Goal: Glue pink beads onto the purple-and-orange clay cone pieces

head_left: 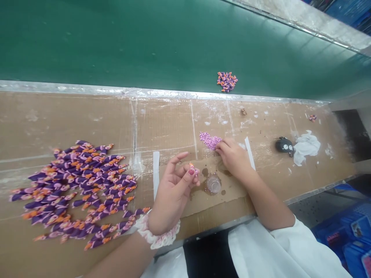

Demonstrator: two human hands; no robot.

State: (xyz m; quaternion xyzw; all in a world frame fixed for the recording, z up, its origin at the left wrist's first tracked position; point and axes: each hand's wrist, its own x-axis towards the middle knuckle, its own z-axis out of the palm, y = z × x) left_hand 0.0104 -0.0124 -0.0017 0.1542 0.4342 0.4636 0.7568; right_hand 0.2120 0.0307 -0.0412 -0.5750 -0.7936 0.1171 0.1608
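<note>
My left hand (178, 181) pinches a small figurine (191, 166) with orange and pink parts between thumb and fingertips; its lower part is mostly hidden by the fingers. My right hand (233, 156) reaches to the edge of a pile of tiny pink-and-purple pieces (209, 140), its thumb and forefinger pressed together there. Whatever they grip is too small to make out. Between the hands stands a small clear cup (213, 184) on a piece of brown cardboard (199, 208), with wet spots and tiny pieces around it.
Many purple, pink and orange figurines (95, 170) lie spread on the table at left. A smaller heap of figurines (227, 82) rests on the green surface (130, 42) behind. To the right are a black object with eyes (284, 146), crumpled white tissue (307, 147) and a little cluster (312, 117).
</note>
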